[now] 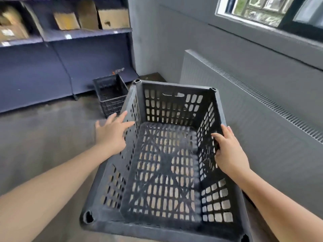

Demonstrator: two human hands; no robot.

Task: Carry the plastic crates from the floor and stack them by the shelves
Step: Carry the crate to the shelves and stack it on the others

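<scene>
Big black crate is being held in front of the person, close to the radiator — right hand is gripping its right rim, thumb hooked inside the wall. Left hand is being kept open w/ fingers spread, just at the left wall, not gripping. 2nd crate is sitting on the floor by the shelves — cardboard boxes are being stored up top.
</scene>
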